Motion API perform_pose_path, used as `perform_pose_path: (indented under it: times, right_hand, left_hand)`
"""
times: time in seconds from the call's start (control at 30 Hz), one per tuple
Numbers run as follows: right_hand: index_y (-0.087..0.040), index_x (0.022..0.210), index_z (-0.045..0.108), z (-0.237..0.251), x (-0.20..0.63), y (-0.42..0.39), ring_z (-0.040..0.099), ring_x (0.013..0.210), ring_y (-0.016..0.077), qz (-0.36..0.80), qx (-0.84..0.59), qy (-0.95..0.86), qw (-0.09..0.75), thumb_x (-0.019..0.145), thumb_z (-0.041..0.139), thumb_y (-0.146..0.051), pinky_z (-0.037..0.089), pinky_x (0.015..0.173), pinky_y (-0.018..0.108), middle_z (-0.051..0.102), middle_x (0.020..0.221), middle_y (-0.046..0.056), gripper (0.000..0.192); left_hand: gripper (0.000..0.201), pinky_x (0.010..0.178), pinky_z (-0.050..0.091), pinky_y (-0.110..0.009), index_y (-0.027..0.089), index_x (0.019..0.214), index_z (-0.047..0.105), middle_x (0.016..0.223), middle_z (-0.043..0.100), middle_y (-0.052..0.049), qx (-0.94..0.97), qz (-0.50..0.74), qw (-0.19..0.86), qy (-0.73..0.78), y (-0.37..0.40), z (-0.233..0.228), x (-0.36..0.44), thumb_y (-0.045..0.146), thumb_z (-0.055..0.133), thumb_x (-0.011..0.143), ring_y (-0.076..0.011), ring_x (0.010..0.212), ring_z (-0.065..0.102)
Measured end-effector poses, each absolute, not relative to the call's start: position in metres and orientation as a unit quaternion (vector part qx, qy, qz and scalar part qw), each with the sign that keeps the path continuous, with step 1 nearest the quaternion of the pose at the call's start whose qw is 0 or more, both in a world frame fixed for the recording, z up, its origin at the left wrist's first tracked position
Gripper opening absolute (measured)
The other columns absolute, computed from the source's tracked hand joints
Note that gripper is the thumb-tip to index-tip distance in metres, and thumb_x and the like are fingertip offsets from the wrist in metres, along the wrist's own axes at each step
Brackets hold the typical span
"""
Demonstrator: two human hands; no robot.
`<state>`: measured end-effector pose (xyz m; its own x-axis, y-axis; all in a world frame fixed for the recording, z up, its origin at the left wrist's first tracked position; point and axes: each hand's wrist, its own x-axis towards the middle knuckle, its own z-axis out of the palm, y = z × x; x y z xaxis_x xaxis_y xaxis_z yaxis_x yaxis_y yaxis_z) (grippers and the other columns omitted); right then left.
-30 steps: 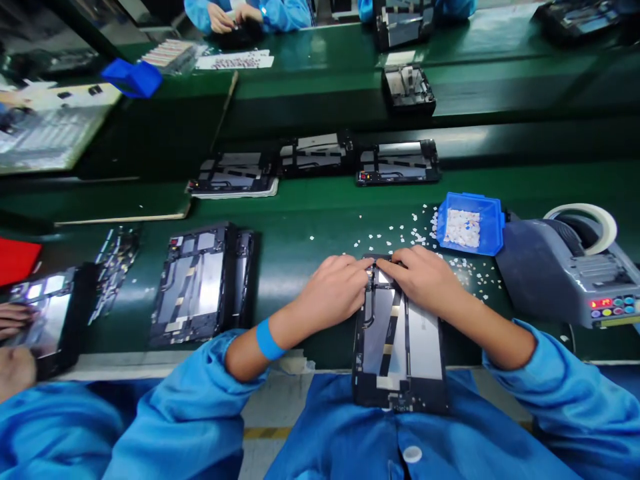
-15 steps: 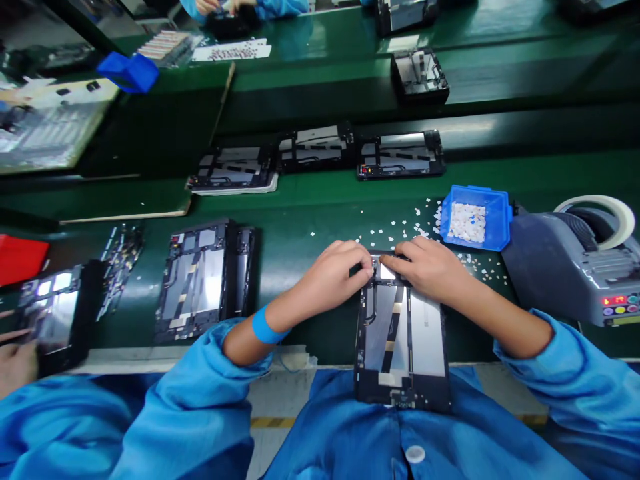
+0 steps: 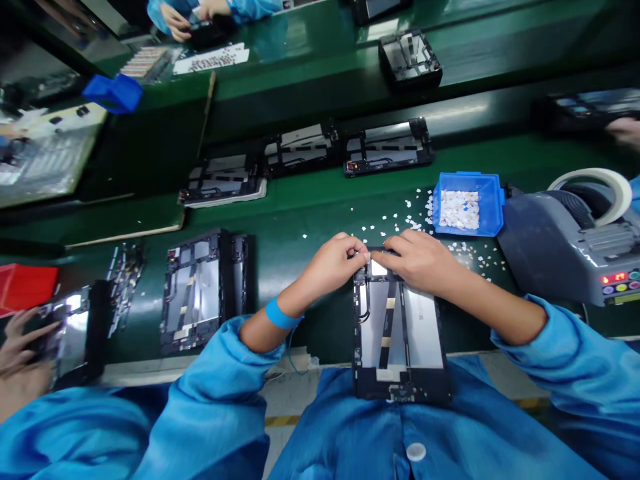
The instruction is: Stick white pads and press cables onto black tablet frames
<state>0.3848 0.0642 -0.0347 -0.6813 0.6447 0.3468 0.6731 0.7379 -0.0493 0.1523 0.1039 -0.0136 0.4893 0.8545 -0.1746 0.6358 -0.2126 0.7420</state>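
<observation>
An opened tablet [image 3: 415, 320] with its inner parts exposed leans between the table edge and my blue coat. My left hand [image 3: 340, 260] is closed in a pinch at its top left corner; whatever lies between the fingertips is too small to make out. My right hand [image 3: 417, 257] grips the tablet's top edge, its fingertips close to those of the left. Small white pieces [image 3: 413, 223] lie scattered on the green table just beyond my hands. A blue bin [image 3: 493, 207] holding many more such pieces stands past my right hand.
A grey tape dispenser [image 3: 550, 247] stands on the right. Stacked opened tablets [image 3: 193, 293] lie on the left, beside loose thin strips [image 3: 125, 280] and a red bin [image 3: 25, 287]. Three tablets [image 3: 387, 147] form a row farther back. A co-worker's hand [image 3: 23, 353] handles another tablet.
My view has shifted slightly. My hands stay at the tablet's top edge, the left fingertips a little nearer the right ones. A person's hand with a dark device has appeared at the far right.
</observation>
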Motion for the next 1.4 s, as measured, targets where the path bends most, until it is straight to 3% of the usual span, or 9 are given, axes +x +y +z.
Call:
perform_pose_path:
  times: [0.27,0.67,1.13,1.4]
  right_hand:
    - [-0.022,0.122,0.074,-0.038,0.384,0.064,0.041,0.083,0.0222,-0.041,-0.365,-0.914,0.172,0.104,0.052,-0.018,0.028,0.07,0.037,0.066,0.093,0.008,0.029]
    - [-0.021,0.123,0.073,-0.037,0.385,0.063,0.043,0.085,0.0222,-0.029,-0.37,-0.916,0.153,0.105,0.052,-0.018,0.027,0.071,0.037,0.066,0.096,0.008,0.029]
    - [-0.022,0.125,0.073,-0.038,0.385,0.062,0.044,0.084,0.0221,-0.037,-0.366,-0.917,0.156,0.105,0.052,-0.018,0.027,0.072,0.037,0.067,0.094,0.008,0.03]
    - [-0.019,0.127,0.071,-0.037,0.389,0.06,0.047,0.086,0.0223,-0.024,-0.365,-0.919,0.145,0.105,0.05,-0.018,0.029,0.073,0.037,0.069,0.1,0.009,0.031]
  left_hand:
    - [0.008,0.074,0.044,-0.03,0.02,0.084,0.069,0.083,0.057,0.0,0.734,0.215,0.382,0.518,0.088,-0.03,0.155,0.017,0.065,0.09,-0.0166,0.079,0.054]
    - [0.01,0.083,0.044,-0.033,0.021,0.087,0.061,0.088,0.058,-0.001,0.759,0.238,0.298,0.528,0.076,-0.036,0.161,0.016,0.06,0.095,-0.0188,0.091,0.057]
    - [0.014,0.075,0.041,-0.031,0.021,0.08,0.056,0.084,0.053,0.0,0.704,0.274,0.335,0.564,0.074,-0.042,0.169,0.01,0.059,0.087,-0.0165,0.083,0.051]
    - [0.019,0.069,0.041,-0.026,0.023,0.094,0.048,0.082,0.045,0.004,0.609,0.301,0.418,0.604,0.075,-0.053,0.172,0.015,0.063,0.084,-0.0126,0.075,0.046]
